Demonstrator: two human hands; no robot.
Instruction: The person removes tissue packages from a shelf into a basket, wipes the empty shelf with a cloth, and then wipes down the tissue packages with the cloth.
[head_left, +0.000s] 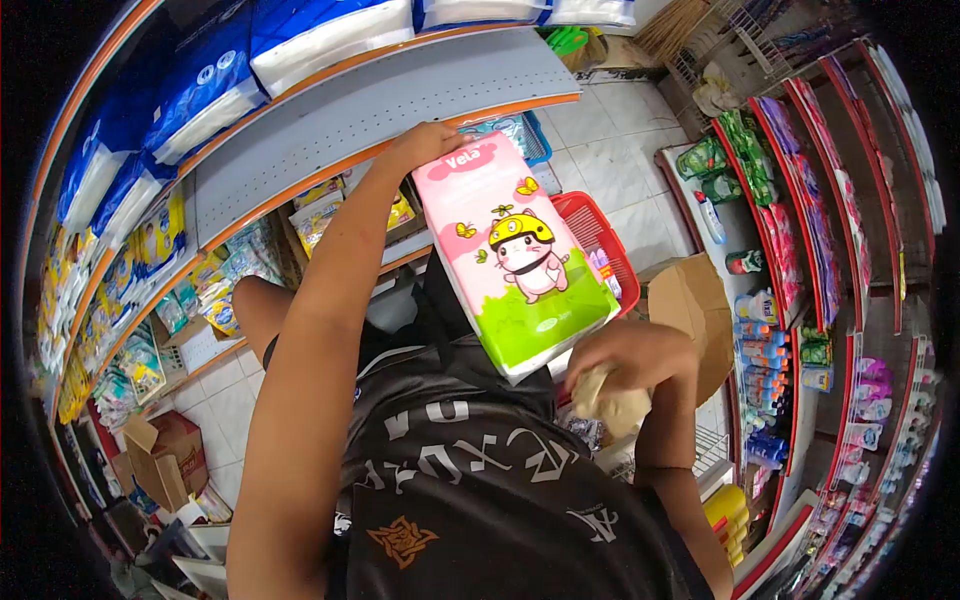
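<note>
A plastic-wrapped pink and green pack, printed with a cartoon cat in a yellow helmet, is tilted in front of my torso. My left hand grips its top end, with some fingers hidden behind it. Close to the pack's lower right corner, my right hand is closed on a crumpled beige cloth. The hand is slightly blurred, and whether the cloth touches the pack I cannot tell.
A grey perforated shelf with an orange edge runs ahead, with blue and white packs above it. Beyond the pack are a red basket and a cardboard box. Stocked shelves line the right. Another carton stands at lower left.
</note>
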